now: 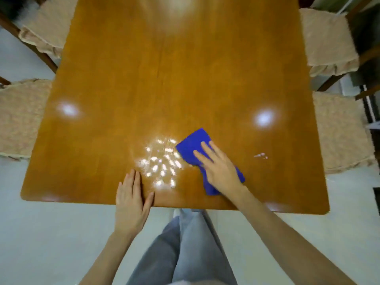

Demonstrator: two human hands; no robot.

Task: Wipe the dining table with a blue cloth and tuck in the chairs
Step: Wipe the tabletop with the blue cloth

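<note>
- My right hand (221,167) presses flat on the blue cloth (194,147), fingers spread over it rather than curled around it, pinning it to the dining table (185,68) near the edge closest to me.
- My left hand (131,198) lies open and empty, palm down on the table's near edge, just beside a patch of wet droplets (160,161) that glints under the lights.
- The cloth sits touching the right side of that patch; a smaller fleck of moisture (260,155) lies apart, further right.
- The step in hand, as I judge it, is the wiping itself, with most of the tabletop yet to be covered.
- The next move likely calls for a firm sweep leftward through the droplets, keeping my palm flat so the cloth does not bunch.
- Count: one cloth, one table, two hands, and four cushioned chairs in view: two on my left (41,31) (18,118) and two on my right (327,38) (339,130), none of them pushed fully under.
</note>
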